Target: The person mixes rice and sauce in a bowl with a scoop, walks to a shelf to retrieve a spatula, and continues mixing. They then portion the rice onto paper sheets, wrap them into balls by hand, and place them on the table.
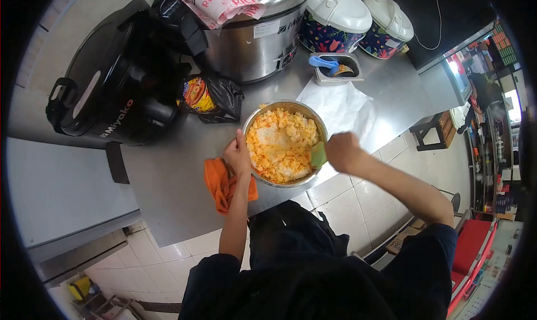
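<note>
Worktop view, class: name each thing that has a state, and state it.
Metal bowl: uncovered, holding orange-and-white rice.
Green spatula: in the right grip, blade in rice.
Orange cloth: crumpled.
Black cooker: lid shut.
Steel cooker: lid shut.
Flowered cookers: lids shut.
Small metal container: uncovered, blue spoon inside.
Black bag: open, yellow packet showing.
White sheet: creased.

The right hand's [342, 151] fingers hide the green flat-bladed spatula's [318, 155] handle; below the left hand's [238, 156] fingers, the wrist partly covers the orange folded cloth [215, 177].
</note>
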Demonstrator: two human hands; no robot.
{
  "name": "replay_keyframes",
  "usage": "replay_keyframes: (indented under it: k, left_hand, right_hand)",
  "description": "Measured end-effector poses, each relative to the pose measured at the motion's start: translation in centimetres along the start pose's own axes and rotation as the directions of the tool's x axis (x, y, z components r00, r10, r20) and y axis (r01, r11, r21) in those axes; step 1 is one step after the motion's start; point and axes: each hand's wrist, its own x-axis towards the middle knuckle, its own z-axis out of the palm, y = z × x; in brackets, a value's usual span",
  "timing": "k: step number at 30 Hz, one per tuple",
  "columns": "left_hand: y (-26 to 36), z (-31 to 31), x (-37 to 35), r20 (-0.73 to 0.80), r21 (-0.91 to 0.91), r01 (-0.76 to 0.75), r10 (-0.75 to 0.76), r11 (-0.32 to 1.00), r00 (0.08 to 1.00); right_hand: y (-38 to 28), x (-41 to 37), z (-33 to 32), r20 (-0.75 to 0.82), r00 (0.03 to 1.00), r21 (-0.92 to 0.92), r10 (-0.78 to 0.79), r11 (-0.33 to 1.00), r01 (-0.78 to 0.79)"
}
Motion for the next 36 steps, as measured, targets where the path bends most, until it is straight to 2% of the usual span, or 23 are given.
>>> replay_keyframes:
  k: [1, 3, 5, 6, 7, 8, 9, 10, 11, 13, 14, 16, 18, 20, 21, 22, 23, 24, 25, 26, 30, 32, 36]
  left_hand:
    - [-0.4, 0.1, 0.0, -0.001, 0.000, 0.000, 0.000, 1.000, 1.000]
    - [-1.1, 0.0, 0.2, -0.009, 0.047, 0.012, -0.012, 0.999, 1.000]
    - [-1.0, -0.2, 0.3, 0.023, 0.066, -0.007, 0.006, 0.998, 1.000]
    - [-0.9, -0.4, 0.2, 0.056, 0.090, -0.020, 0.015, 0.996, 0.998]
    - [-0.8, -0.6, 0.3, 0.049, 0.090, -0.018, 0.013, 0.996, 0.999]
    - [-0.5, -0.8, 0.3, 0.069, 0.086, -0.008, 0.002, 0.996, 0.998]
    - [-0.4, -0.6, 0.3, 0.094, 0.078, 0.000, -0.007, 0.997, 0.996]
    - [-0.5, -0.4, 0.1, 0.097, 0.074, 0.000, -0.007, 0.997, 0.995]
    - [-0.5, -0.3, 0.0, 0.094, 0.045, 0.001, -0.005, 0.999, 0.996]
    - [-0.6, -0.4, -0.1, 0.093, 0.021, -0.005, 0.003, 1.000, 0.996]
    - [-0.7, -0.4, -0.2, 0.093, 0.014, -0.006, 0.005, 1.000, 0.996]
    - [-0.6, -0.5, -0.2, 0.096, 0.004, -0.012, 0.012, 1.000, 0.995]
    - [-0.4, -0.9, -0.2, 0.132, 0.112, 0.032, -0.047, 0.993, 0.990]
    - [-0.9, -0.6, -0.1, 0.113, 0.093, 0.026, -0.036, 0.995, 0.993]
    - [-1.1, -0.5, -0.1, 0.096, 0.077, 0.022, -0.029, 0.997, 0.995]
    - [-0.7, -0.5, -0.2, 0.096, 0.078, 0.023, -0.030, 0.997, 0.995]
    - [-0.3, -0.6, -0.3, 0.098, 0.078, 0.033, -0.041, 0.996, 0.994]
    - [0.0, -0.6, -0.5, 0.100, 0.080, 0.044, -0.052, 0.996, 0.994]
    - [0.0, -0.6, -0.6, 0.102, 0.082, 0.046, -0.054, 0.996, 0.993]
    - [-0.1, -0.4, -0.6, 0.076, 0.076, 0.041, -0.047, 0.996, 0.996]
    - [1.0, -0.1, -1.1, 0.012, 0.053, 0.059, -0.060, 0.997, 0.998]
    - [0.8, 0.0, -0.9, 0.000, 0.068, 0.038, -0.038, 0.997, 0.999]
    - [0.8, -0.6, -0.9, 0.032, 0.134, -0.032, 0.028, 0.991, 0.999]
  right_hand:
    - [-1.1, 0.2, 0.7, 0.029, 0.998, 0.008, -0.064, 0.998, 0.064]
    - [-3.1, 3.0, 4.6, -0.073, 0.987, 0.127, -0.141, 0.981, 0.149]
    - [-4.7, 5.6, 7.2, -0.085, 0.991, 0.343, -0.108, 0.930, 0.131]
    - [-4.0, 8.2, 10.0, -0.160, 0.966, 0.318, -0.202, 0.916, 0.244]
    - [-2.3, 8.1, 10.1, -0.160, 0.965, 0.314, -0.208, 0.916, 0.250]
    - [-0.4, 7.7, 10.0, 0.010, 0.977, 0.789, -0.214, 0.602, 0.124]
    - [0.7, 7.1, 9.6, 0.150, 0.942, 0.986, -0.299, 0.110, -0.123]
    - [0.9, 6.5, 8.9, 0.280, 0.915, 0.946, -0.290, -0.082, -0.315]
    - [1.5, 6.9, 9.2, 0.280, 0.915, 0.946, -0.289, -0.080, -0.315]
    - [3.5, 8.2, 9.7, 0.325, 0.838, 0.763, -0.438, -0.403, -0.506]
    - [4.3, 8.4, 9.7, 0.309, 0.848, 0.756, -0.431, -0.429, -0.493]
    - [5.3, 6.9, 7.4, 0.284, 0.872, 0.819, -0.399, -0.371, -0.437]
    - [5.7, 4.9, 5.4, 0.279, 0.873, 0.840, -0.400, -0.339, -0.424]
    - [5.1, 3.0, 2.8, 0.234, 0.965, 0.969, -0.119, 0.111, -0.221]
    - [4.5, 3.4, 3.1, 0.234, 0.965, 0.969, -0.121, 0.112, -0.221]
    - [3.5, 3.8, 3.8, -0.139, 0.990, 0.811, 0.022, 0.576, 0.101]
    - [2.5, 4.1, 4.3, -0.512, 0.858, 0.348, -0.039, 0.904, 0.249]
    - [0.4, 4.3, 3.7, -0.342, 0.925, 0.427, 0.167, 0.904, -0.006]
    - [-0.8, 5.9, 5.0, -0.385, 0.877, 0.431, 0.286, 0.896, -0.103]
    - [-1.9, 6.9, 5.5, -0.408, 0.852, 0.433, 0.328, 0.891, -0.136]
    - [-6.7, 8.3, 6.8, -0.315, 0.904, 0.440, 0.289, 0.889, -0.131]
    - [-8.3, 7.3, 7.2, -0.245, 0.949, 0.367, 0.198, 0.925, -0.098]
    - [-7.6, 4.1, 6.3, -0.178, 0.979, 0.288, 0.100, 0.957, -0.045]
